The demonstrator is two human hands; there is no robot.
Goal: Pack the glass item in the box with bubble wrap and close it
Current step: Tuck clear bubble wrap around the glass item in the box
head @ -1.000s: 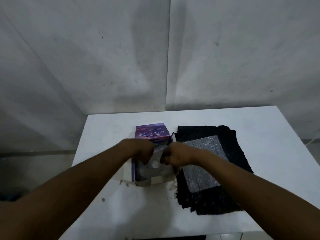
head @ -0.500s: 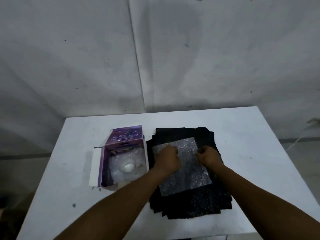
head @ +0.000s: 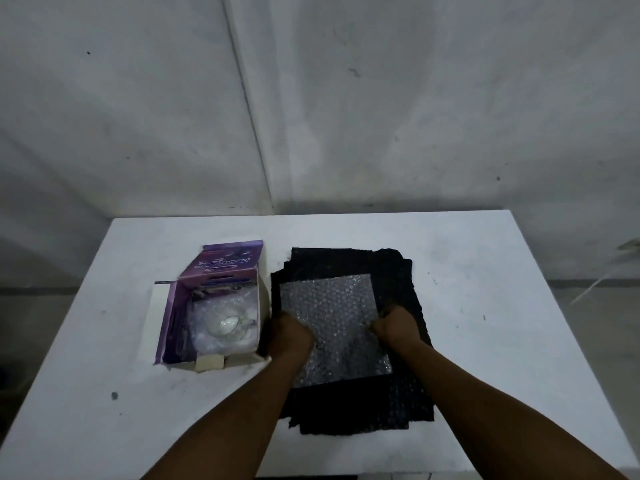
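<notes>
An open purple box (head: 173,317) lies on the white table (head: 485,306), its lid flap tilted back. Inside it the glass item (head: 227,325) rests on clear bubble wrap. To the right, a clear bubble wrap sheet (head: 332,306) lies on top of a stack of black sheets (head: 398,271). My left hand (head: 289,336) grips the sheet's left edge, close to the box's right wall. My right hand (head: 394,323) pinches the sheet's right edge. Both sets of fingers are curled on the wrap.
A grey concrete wall rises just behind the table. The table's near edge runs along the bottom of the view and its right edge drops to the floor. A small dark speck (head: 114,395) lies on the table at the front left.
Both hands left the box, where they had been tucking wrap around the glass item, and moved right onto the clear bubble wrap sheet. They slid from its top towards its middle edges.
</notes>
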